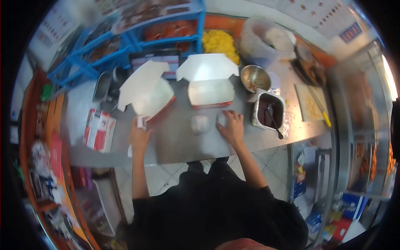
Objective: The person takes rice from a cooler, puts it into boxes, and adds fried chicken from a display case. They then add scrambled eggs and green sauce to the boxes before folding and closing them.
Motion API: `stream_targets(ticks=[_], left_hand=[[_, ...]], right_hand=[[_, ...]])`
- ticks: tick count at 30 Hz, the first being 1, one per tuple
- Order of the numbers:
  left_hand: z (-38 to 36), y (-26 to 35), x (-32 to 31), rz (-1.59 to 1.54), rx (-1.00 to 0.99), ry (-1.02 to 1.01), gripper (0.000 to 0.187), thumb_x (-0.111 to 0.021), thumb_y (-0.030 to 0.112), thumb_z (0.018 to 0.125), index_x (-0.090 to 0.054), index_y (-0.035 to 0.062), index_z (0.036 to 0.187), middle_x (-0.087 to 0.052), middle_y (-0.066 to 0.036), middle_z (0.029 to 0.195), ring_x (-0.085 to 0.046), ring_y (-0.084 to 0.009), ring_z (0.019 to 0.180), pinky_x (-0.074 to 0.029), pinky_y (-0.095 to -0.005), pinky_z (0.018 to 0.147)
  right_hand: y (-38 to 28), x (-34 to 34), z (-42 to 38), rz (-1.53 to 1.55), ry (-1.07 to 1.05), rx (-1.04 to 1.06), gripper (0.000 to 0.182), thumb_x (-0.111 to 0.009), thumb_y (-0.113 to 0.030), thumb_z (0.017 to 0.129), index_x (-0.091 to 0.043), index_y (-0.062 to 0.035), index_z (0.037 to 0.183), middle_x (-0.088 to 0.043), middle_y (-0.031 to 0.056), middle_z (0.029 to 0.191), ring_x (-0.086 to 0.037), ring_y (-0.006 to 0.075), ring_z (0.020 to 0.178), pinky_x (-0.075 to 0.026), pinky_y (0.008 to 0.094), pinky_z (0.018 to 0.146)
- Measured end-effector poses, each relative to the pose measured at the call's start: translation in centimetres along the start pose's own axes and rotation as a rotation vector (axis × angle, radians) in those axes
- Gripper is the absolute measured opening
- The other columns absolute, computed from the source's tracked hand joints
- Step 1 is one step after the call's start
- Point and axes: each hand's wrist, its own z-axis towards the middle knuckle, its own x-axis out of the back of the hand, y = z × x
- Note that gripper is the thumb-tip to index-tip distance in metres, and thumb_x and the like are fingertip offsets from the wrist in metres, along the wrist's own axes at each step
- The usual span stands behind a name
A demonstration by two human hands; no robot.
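My left hand (140, 134) is closed on a small white piece (141, 122) at the near corner of an open takeaway box (153, 98); whether this piece belongs to the box I cannot tell. My right hand (233, 128) curls its fingers round a small white round tub (221, 120) on the steel counter. A second white round tub (200, 124) stands between my hands. Behind it sits another open takeaway box (211, 92), white inside with a red front edge and its lid folded back. Both boxes look bare inside.
To the right stand a container of dark sauce (268, 109) with a black ladle, a metal bowl (255, 78) and a cutting board (310, 102) with a yellow-handled knife. Blue crates (166, 41) and yellow food (219, 45) line the back. A flat printed carton (100, 130) lies left.
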Motion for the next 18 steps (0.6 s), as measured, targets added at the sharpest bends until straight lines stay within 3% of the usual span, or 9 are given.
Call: stream_targets(ticks=[1,4,6,10,12,13,15,16,18], left_hand=[[0.3,0.7,0.8,0.102,-0.070,0.053,0.059,-0.080,0.027,0.077,-0.055,0.0251,0.131,-0.061,-0.011,0.121,-0.064,-0.0302,0.097,-0.051,-0.0410,0.076],[0.6,8.9,5.0,-0.275,0.008,0.064,0.060,-0.075,0.032,0.083,-0.050,0.0217,0.137,-0.058,-0.010,0.128,-0.063,-0.0283,0.102,-0.052,-0.0404,0.079],[-0.2,16.3,4.9,-1.107,0.175,-0.346,0.060,-0.061,0.042,0.094,-0.044,0.0150,0.144,-0.059,-0.008,0.125,-0.061,-0.0207,0.108,-0.051,-0.0376,0.085],[-4.4,30.6,0.0,-1.502,-0.106,-0.930,0.060,-0.051,0.043,0.099,-0.038,0.0110,0.148,-0.057,-0.008,0.126,-0.061,-0.0196,0.107,-0.052,-0.0353,0.087],[-6.2,37.7,-2.2,-1.698,-0.101,-0.983,0.056,-0.049,0.029,0.101,-0.029,0.0146,0.152,-0.054,-0.010,0.131,-0.061,-0.0217,0.111,-0.054,-0.0372,0.087],[-8.0,41.6,-3.2,-1.795,-0.071,-1.009,0.057,-0.048,0.021,0.102,-0.025,0.0164,0.154,-0.053,-0.011,0.134,-0.061,-0.0227,0.112,-0.056,-0.0382,0.087],[-12.4,50.1,-2.5,-1.779,-0.283,-1.223,0.060,-0.044,0.019,0.103,-0.017,0.0261,0.155,-0.053,-0.014,0.134,-0.059,-0.0260,0.114,-0.054,-0.0449,0.091],[-15.1,54.4,-3.0,-1.882,-0.337,-1.452,0.061,-0.044,0.019,0.103,-0.014,0.0294,0.155,-0.053,-0.015,0.134,-0.059,-0.0259,0.114,-0.055,-0.0471,0.090],[-21.2,62.7,-3.7,-1.960,-0.428,-1.824,0.062,-0.045,0.021,0.103,-0.013,0.0319,0.155,-0.053,-0.016,0.134,-0.060,-0.0263,0.113,-0.057,-0.0499,0.087]], right_hand=[[-0.3,0.4,0.3,-0.016,0.035,-0.027,0.061,-0.079,-0.021,0.066,-0.059,-0.0146,0.124,-0.057,0.0107,0.123,-0.051,0.0341,0.113,-0.047,0.0456,0.091],[-2.0,3.3,0.3,0.212,0.082,0.072,0.064,-0.081,-0.026,0.071,-0.056,-0.0077,0.127,-0.057,0.0142,0.127,-0.051,0.0345,0.116,-0.044,0.0429,0.097],[-3.3,6.5,-1.8,0.543,-0.026,0.087,0.064,-0.080,-0.027,0.075,-0.054,-0.0052,0.129,-0.056,0.0156,0.129,-0.052,0.0305,0.117,-0.044,0.0416,0.096],[-1.7,14.5,-7.6,0.761,-0.042,-0.063,0.052,-0.077,-0.026,0.082,-0.058,-0.0028,0.125,-0.063,0.0146,0.118,-0.061,0.0207,0.102,-0.050,0.0373,0.085],[3.4,18.4,-11.4,0.900,-0.330,-0.258,0.039,-0.070,-0.029,0.089,-0.065,0.0021,0.111,-0.073,0.0105,0.096,-0.069,0.0201,0.084,-0.054,0.0312,0.073],[5.4,21.2,-13.9,0.881,-0.257,-0.304,0.039,-0.070,-0.029,0.089,-0.065,0.0021,0.111,-0.073,0.0105,0.096,-0.069,0.0201,0.084,-0.054,0.0312,0.073],[8.9,26.6,-19.5,0.992,-0.002,-0.388,0.031,-0.060,-0.027,0.097,-0.070,0.0015,0.101,-0.074,0.0042,0.080,-0.068,0.0138,0.068,-0.053,0.0263,0.060],[11.1,28.3,-22.4,1.044,0.058,-0.393,0.038,-0.050,-0.031,0.102,-0.068,0.0017,0.108,-0.074,0.0061,0.086,-0.069,0.0134,0.073,-0.052,0.0261,0.059],[13.9,33.5,-28.5,1.112,0.193,-0.437,0.042,-0.047,-0.034,0.103,-0.065,0.0028,0.112,-0.074,0.0089,0.087,-0.070,0.0142,0.074,-0.052,0.0257,0.059]])
